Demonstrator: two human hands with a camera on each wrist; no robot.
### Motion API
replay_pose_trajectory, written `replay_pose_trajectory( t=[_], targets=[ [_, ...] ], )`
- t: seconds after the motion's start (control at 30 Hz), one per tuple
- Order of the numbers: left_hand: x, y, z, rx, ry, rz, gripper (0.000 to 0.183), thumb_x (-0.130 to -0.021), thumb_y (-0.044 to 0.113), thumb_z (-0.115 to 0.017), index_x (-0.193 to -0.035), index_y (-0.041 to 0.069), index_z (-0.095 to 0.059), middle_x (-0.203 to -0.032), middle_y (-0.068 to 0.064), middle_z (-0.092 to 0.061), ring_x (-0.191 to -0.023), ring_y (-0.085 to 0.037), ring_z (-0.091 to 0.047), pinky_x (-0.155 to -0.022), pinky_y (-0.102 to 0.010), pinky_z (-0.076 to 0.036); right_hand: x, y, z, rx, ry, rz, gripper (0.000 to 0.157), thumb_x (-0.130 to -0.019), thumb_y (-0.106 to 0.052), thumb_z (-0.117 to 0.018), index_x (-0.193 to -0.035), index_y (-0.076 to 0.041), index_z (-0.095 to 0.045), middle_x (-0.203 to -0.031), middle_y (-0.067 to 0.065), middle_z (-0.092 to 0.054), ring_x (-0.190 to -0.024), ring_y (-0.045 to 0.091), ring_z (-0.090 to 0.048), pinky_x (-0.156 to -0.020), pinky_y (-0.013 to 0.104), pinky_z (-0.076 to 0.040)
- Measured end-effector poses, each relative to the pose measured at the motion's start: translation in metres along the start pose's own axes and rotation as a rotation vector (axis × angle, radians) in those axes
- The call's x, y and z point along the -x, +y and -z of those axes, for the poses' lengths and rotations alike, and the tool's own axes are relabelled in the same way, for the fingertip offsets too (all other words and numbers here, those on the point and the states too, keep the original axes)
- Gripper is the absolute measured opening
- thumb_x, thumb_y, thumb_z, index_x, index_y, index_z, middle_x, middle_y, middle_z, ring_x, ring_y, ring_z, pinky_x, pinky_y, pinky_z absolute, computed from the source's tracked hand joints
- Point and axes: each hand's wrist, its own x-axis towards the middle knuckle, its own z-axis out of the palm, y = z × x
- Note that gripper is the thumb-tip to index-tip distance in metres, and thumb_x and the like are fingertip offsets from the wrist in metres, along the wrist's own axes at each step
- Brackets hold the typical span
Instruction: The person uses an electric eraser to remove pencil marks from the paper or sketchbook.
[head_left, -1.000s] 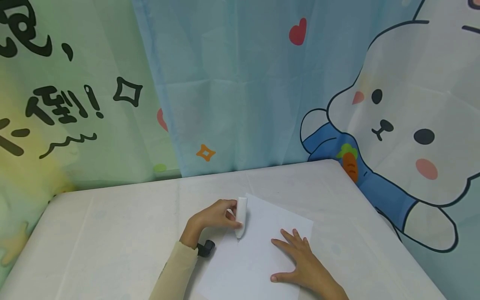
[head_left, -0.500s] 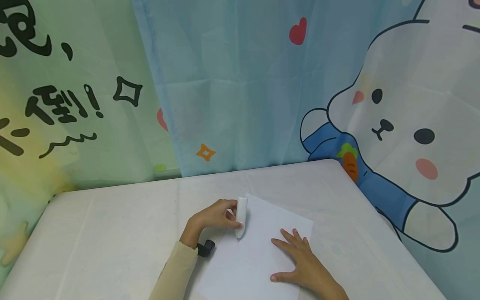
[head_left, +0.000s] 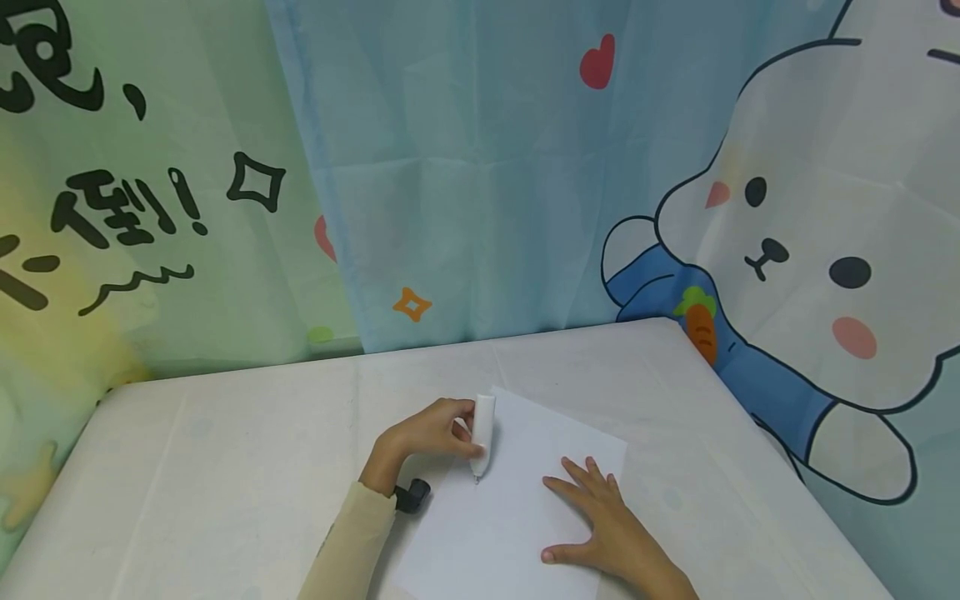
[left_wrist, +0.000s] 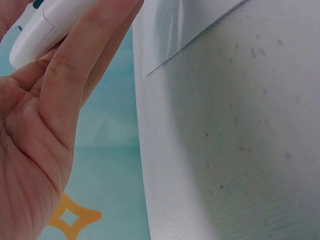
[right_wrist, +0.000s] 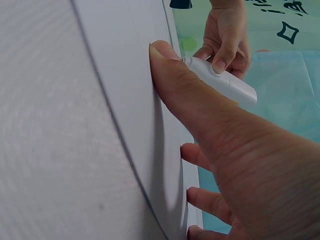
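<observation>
My left hand (head_left: 433,435) pinches a thick white pen-shaped tool (head_left: 485,423) between thumb and fingers. The tool stands nearly upright, its thin tip pointing down at the white sheet of paper (head_left: 517,492), close to the left edge. A seam rings its smooth body (right_wrist: 227,84) in the right wrist view. Flat on the lower right part of the sheet rests my right hand (head_left: 600,523), fingers spread and thumb stretched toward the left. The left wrist view shows the palm (left_wrist: 35,135) and the tool's rounded end (left_wrist: 37,37), the tip hidden.
The sheet lies at a slant on a table with a white cover (head_left: 225,483). Behind the far edge hangs a printed curtain (head_left: 465,208) with a cartoon rabbit at right. A black band device (head_left: 412,497) sits on the left wrist.
</observation>
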Motion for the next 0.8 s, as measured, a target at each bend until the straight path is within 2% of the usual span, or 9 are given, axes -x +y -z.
replay_pose_trajectory(
  t=[0.37,0.8],
  targets=[
    [-0.0003,-0.0007,-0.0011,0.020,0.003,0.000,0.028,-0.081,0.005,-0.076,-0.103,-0.002,-0.059,-0.090,-0.002,-0.060,-0.079,-0.003,-0.063,-0.073,-0.016,-0.049,-0.0001,0.0018,-0.0013,-0.009,0.030,0.029,0.090,-0.063,-0.052,-0.085,-0.135,-0.007,-0.056,-0.151,0.025,-0.035,-0.141,0.054,-0.013,-0.110,0.069,-0.007],
    [-0.0006,-0.0013,-0.0012,0.008,-0.020,-0.015,0.028,-0.081,0.004,-0.076,-0.103,-0.003,-0.059,-0.089,-0.001,-0.061,-0.078,-0.003,-0.063,-0.075,-0.017,-0.049,-0.0014,-0.0006,0.0009,0.019,-0.017,-0.028,0.090,-0.064,-0.053,-0.084,-0.136,-0.008,-0.055,-0.153,0.024,-0.033,-0.143,0.052,-0.011,-0.111,0.068,-0.006]
  ],
)
